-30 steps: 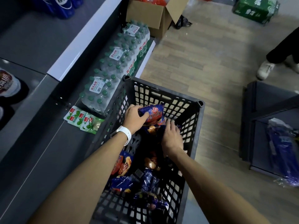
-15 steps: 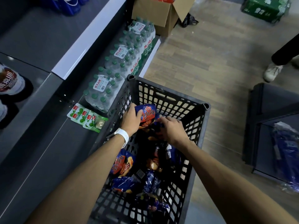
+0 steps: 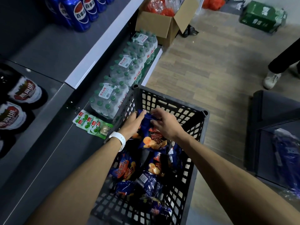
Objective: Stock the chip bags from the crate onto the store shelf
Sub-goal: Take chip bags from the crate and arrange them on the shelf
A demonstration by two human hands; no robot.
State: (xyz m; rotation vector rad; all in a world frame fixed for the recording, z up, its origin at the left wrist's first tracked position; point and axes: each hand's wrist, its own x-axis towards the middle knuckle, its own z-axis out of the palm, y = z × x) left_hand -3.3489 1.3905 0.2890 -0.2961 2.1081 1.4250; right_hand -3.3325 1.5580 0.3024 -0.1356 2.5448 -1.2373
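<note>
chip bag, blue foil, sits at the far end of the black slatted crate, lifted over the loose bags below; left hand grips its top-left edge, right hand has fingers curled on the top-right. looks light, air-puffed, slick film, contents brittle. best held by the crimped top seam or flat under the body, no squeezing; grey shelf is to the left.

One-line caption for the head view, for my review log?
Both hands, left hand and right hand, grip a blue chip bag inside the black crate beside the store shelf.
</note>
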